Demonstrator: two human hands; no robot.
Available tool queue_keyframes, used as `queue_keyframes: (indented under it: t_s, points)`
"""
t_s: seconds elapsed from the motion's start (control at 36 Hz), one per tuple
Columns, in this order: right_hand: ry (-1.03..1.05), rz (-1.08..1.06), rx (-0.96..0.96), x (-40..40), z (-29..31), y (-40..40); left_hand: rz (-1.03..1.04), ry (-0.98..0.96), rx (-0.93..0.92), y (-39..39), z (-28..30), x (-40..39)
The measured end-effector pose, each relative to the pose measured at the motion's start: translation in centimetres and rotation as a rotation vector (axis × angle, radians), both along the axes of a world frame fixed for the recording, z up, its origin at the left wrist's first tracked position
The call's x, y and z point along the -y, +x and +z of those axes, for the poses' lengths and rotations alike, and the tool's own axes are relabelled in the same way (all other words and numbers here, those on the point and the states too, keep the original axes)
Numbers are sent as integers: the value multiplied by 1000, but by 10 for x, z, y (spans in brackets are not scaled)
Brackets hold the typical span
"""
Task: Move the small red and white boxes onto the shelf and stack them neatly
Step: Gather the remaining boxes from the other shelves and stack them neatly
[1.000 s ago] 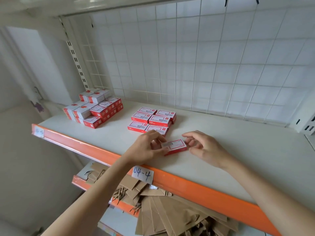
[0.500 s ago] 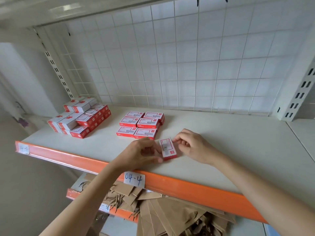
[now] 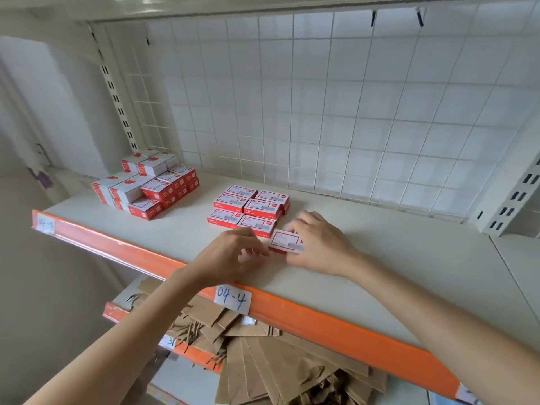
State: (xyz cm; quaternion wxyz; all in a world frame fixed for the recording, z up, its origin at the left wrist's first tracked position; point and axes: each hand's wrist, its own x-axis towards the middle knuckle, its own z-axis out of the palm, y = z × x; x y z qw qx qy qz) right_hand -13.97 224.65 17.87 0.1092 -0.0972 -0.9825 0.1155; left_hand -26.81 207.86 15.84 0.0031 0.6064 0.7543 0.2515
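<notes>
One small red and white box (image 3: 285,242) lies flat on the white shelf (image 3: 394,258), just in front and to the right of a neat group of like boxes (image 3: 248,209). My right hand (image 3: 320,244) grips the box's right end and far side. My left hand (image 3: 233,255) has curled fingers whose tips touch the box's left end. A taller pile of the same boxes (image 3: 146,185) stands at the shelf's back left.
The shelf has an orange front edge (image 3: 321,323) with a paper label "04-4" (image 3: 232,299). A white wire grid (image 3: 321,112) closes the back. Brown paper bags (image 3: 277,363) lie on the lower shelf.
The box has been turned from pointing away to lying sideways and has moved closer to the group. Both hands shifted with it, the right hand now covering its right end.
</notes>
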Motion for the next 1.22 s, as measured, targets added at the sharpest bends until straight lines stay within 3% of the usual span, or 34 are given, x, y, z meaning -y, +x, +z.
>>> queue_keyframes:
  t_s: [0.39,0.67,0.86,1.22]
  points:
    - [-34,130,-27,86,29,-131,205,-102,-63,-100,27,109]
    - [-58,138,-18,145,34,-226,256,-51,-79,-178,38,172]
    - [-85,29,-44,143,26,-237,92,-25,-99,-208,45,158]
    - [-115,-279,-6,85,20,-136,-280,-52,-54,-181,34,59]
